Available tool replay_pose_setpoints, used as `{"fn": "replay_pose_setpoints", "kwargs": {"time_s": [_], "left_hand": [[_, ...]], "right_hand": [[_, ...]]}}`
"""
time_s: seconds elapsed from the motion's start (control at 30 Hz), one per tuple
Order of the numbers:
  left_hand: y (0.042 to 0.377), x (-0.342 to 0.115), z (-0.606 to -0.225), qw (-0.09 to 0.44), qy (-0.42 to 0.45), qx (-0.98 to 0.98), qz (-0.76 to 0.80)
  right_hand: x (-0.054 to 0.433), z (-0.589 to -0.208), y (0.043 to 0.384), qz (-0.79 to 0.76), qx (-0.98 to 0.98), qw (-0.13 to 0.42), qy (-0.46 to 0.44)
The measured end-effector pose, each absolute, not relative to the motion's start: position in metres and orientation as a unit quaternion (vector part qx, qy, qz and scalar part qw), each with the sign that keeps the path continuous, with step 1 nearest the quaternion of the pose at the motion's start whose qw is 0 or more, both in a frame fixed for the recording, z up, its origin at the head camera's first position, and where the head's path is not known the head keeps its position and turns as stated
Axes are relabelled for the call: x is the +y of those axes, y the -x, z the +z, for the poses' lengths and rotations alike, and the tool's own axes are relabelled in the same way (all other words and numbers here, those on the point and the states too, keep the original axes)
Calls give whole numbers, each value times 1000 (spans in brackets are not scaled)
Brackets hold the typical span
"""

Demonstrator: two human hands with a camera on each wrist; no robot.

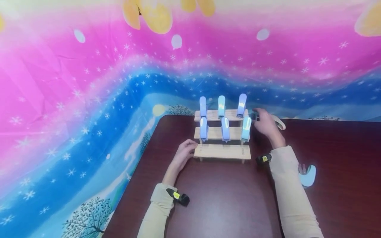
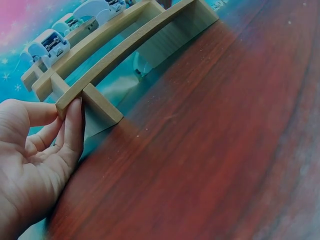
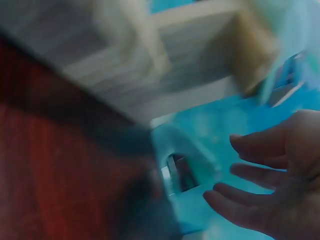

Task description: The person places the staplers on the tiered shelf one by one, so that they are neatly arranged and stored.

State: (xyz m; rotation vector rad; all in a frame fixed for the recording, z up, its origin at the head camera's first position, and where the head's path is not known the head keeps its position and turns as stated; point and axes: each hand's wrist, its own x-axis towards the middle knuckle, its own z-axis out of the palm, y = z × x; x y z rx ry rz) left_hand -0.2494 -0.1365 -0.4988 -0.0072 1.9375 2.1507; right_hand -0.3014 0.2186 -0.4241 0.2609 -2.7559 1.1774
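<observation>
A three-tier wooden rack stands on the table. Its top tier bears three stapler-like devices in lavender and mint; its middle tier bears three more, including a mint one. With thumb and fingers, my left hand pinches the left end of the bottom board, also seen in the left wrist view. Just right of the rack is my right hand. Its fingers look spread and loosely bent in the blurred right wrist view, beside a mint device with a dark opening.
A pale curved object lies just beyond my right hand. Beside the right sleeve, a light-blue curved device lies on the dark red-brown table. A patterned pink and blue cloth hangs behind and along the left edge.
</observation>
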Motion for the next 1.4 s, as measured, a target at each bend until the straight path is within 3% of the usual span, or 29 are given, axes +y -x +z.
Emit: {"fn": "replay_pose_setpoints", "kwargs": {"time_s": [0.2, 0.57, 0.8, 1.4], "left_hand": [[250, -136, -499, 113, -5, 670, 734], [252, -142, -502, 87, 14, 657, 749], [252, -141, -501, 92, 5, 664, 742], [256, -141, -499, 90, 20, 672, 735]], "right_hand": [[225, -440, 313, 362, -923, 45, -124], [224, -442, 317, 344, -931, 44, -115], [219, -443, 317, 339, -934, 73, -89], [231, -432, 316, 312, -944, -11, -106]]}}
